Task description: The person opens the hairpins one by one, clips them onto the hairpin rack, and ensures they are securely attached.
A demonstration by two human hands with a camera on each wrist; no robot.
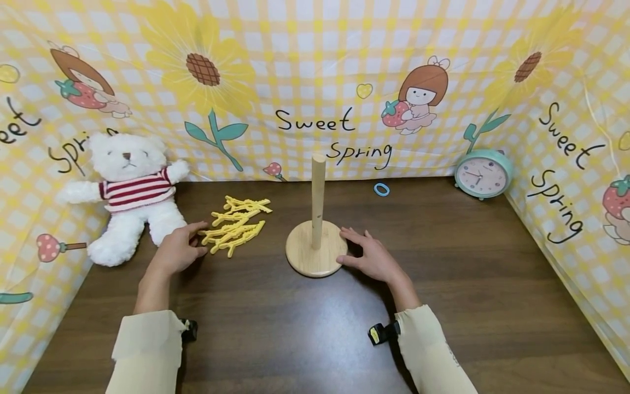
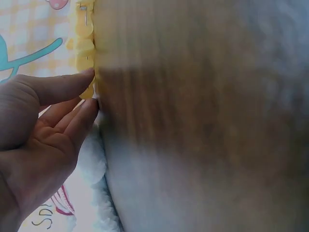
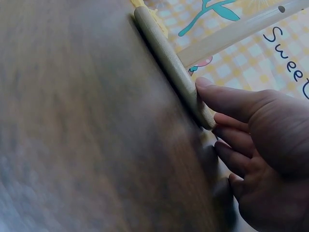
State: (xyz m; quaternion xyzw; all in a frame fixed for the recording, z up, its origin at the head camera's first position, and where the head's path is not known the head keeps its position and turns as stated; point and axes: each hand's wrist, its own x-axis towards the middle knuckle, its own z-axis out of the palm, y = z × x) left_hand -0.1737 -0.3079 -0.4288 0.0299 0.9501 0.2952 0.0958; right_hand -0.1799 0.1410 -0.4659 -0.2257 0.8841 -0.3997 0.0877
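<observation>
Several yellow clothespins (image 1: 236,225) lie in a loose cluster on the table, left of a wooden stand. My left hand (image 1: 178,249) is at their left edge, thumb and fingers slightly bent and apart. In the left wrist view, a metal spring shows on one clothespin (image 2: 85,21) beyond the fingertips; I cannot tell whether they touch. The stand has an upright rod (image 1: 318,202) on a round base (image 1: 300,254). At the base's right rim, my right hand (image 1: 371,257) rests with thumb and fingers spread. The right wrist view shows the thumb against the base (image 3: 166,58).
A white teddy bear (image 1: 129,216) in a striped sweater leans at the left, close to my left hand. Behind the stand lies a small blue ring (image 1: 381,189). A mint alarm clock (image 1: 482,174) stands at the back right. Checked yellow cloth (image 1: 305,65) borders the table (image 1: 275,328).
</observation>
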